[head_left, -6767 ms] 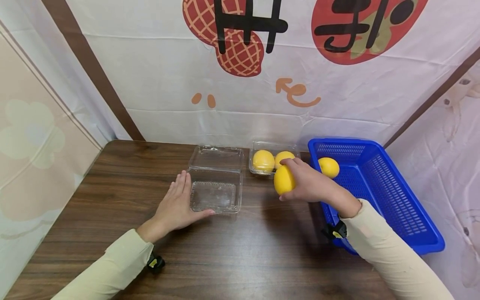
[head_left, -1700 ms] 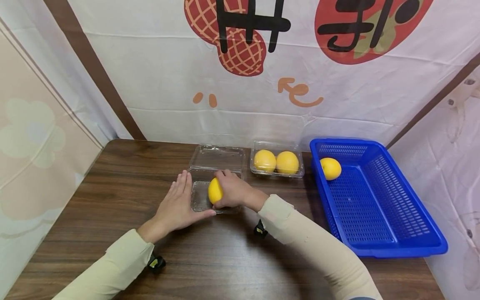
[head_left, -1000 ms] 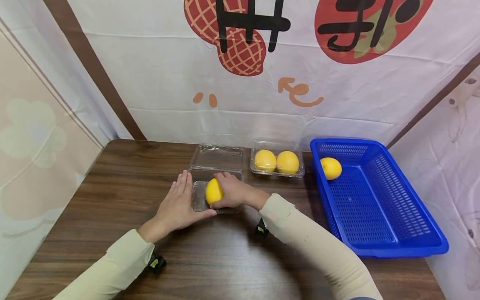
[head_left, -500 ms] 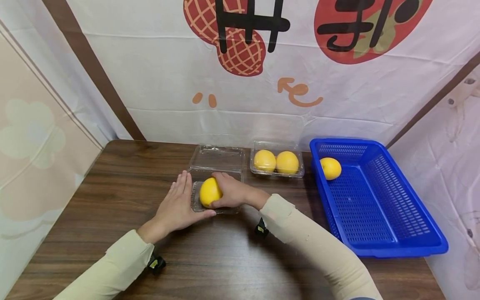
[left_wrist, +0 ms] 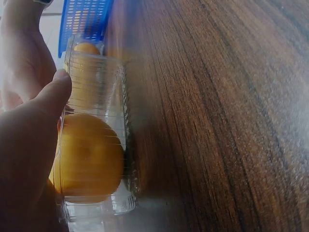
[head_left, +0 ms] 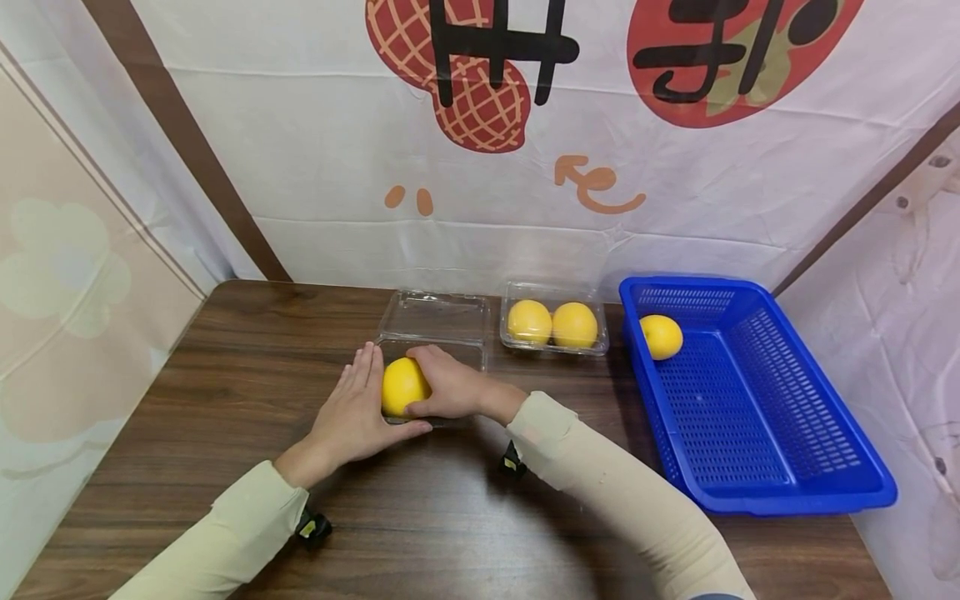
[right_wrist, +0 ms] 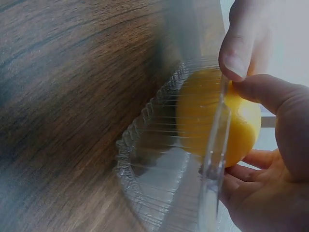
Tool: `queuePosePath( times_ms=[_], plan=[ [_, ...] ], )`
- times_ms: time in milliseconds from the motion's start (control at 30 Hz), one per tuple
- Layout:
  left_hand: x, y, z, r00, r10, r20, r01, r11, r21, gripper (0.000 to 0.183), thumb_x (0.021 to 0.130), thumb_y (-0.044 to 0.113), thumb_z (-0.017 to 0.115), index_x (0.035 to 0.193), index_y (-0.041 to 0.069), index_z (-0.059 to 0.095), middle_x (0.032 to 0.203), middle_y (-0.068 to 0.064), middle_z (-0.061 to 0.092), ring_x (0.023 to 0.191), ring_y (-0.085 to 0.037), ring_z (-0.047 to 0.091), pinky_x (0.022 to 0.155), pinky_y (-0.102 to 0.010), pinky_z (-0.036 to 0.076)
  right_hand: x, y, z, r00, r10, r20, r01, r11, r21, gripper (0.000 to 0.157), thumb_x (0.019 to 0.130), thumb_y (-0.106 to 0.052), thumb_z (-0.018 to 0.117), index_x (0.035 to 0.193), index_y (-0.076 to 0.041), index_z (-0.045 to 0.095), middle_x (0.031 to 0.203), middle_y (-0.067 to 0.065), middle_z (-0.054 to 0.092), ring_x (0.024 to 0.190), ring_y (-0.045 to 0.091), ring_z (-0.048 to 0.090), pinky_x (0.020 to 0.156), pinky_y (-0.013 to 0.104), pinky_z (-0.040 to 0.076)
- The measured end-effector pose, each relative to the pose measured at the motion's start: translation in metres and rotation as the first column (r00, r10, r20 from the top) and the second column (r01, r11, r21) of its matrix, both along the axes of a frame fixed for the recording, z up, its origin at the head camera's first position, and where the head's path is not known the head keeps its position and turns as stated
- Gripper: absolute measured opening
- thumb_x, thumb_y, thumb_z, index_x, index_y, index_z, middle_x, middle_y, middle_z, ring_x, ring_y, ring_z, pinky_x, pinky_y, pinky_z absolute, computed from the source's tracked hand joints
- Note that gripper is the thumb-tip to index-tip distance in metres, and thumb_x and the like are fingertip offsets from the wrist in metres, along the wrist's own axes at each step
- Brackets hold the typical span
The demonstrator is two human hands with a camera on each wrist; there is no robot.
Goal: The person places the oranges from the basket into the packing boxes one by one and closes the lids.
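My right hand (head_left: pixel 447 382) grips a round yellow fruit (head_left: pixel 404 387) inside the left half of a clear plastic clamshell box (head_left: pixel 471 357). The right wrist view shows the thumb and fingers on opposite sides of the fruit (right_wrist: pixel 244 128), which sits low behind the ribbed box wall (right_wrist: pixel 145 159). My left hand (head_left: pixel 351 412) lies flat along the box's left side, fingers straight, its thumb stretched along the front rim. In the left wrist view that thumb (left_wrist: pixel 55 92) touches the rim, and the fruit (left_wrist: pixel 91 159) shows through the wall. The lid (head_left: pixel 437 315) lies folded back behind.
Behind and to the right stands a closed clear box (head_left: pixel 553 342) with two yellow fruits in it. A blue plastic basket (head_left: pixel 813 358) on the right holds one yellow fruit (head_left: pixel 662 337) in its back left corner. A printed cloth (head_left: pixel 322 150) hangs behind the brown wooden table (head_left: pixel 247 367).
My right hand carried the fruit from near the basket into the clamshell box, then moved it left toward my left hand. My left hand has stayed at the box's left side.
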State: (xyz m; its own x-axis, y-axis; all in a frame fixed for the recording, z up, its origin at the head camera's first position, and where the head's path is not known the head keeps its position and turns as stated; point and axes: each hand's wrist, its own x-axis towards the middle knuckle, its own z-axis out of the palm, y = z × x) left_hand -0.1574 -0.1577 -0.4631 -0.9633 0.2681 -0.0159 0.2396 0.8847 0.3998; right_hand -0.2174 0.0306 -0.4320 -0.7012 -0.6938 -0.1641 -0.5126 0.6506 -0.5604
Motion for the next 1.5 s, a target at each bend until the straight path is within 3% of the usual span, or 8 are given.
queuePosePath(
  times_ms=[633,933,1500],
  plan=[
    [-0.001,0.0,-0.004,1.0,0.012,-0.024,-0.011,0.999,0.036,0.14,0.075,0.082,0.067,0.157,-0.014,0.006,0.164,-0.034,0.008,0.153,-0.046,0.013,0.123,-0.056,0.016,0.005,-0.006,-0.004,0.998,-0.023,-0.052,0.023,1.0,0.009,0.079,0.09,-0.029,0.078,0.152,-0.004,0.037,0.148,0.013,0.045,0.121,0.019,0.051,0.098,0.03,0.05],
    [0.0,0.0,-0.005,1.0,0.019,-0.016,-0.018,0.998,0.058,0.14,0.075,0.079,0.07,0.157,-0.013,0.005,0.165,-0.033,0.007,0.153,-0.045,0.011,0.123,-0.056,0.016,0.006,-0.007,-0.008,0.998,0.019,-0.059,-0.021,0.999,-0.033,0.078,0.095,-0.021,0.073,0.155,0.001,0.029,0.157,0.016,0.037,0.133,0.022,0.049,0.113,0.029,0.04],
    [-0.002,0.0,-0.006,0.999,0.027,-0.018,-0.025,0.996,0.085,0.136,0.074,0.065,0.082,0.157,-0.013,0.006,0.165,-0.032,0.01,0.153,-0.044,0.012,0.124,-0.056,0.016,0.005,-0.009,-0.013,0.998,0.028,-0.053,-0.029,0.999,-0.016,0.082,0.096,-0.026,0.071,0.158,0.002,0.023,0.16,0.018,0.033,0.134,0.021,0.047,0.113,0.027,0.039]
  ],
)
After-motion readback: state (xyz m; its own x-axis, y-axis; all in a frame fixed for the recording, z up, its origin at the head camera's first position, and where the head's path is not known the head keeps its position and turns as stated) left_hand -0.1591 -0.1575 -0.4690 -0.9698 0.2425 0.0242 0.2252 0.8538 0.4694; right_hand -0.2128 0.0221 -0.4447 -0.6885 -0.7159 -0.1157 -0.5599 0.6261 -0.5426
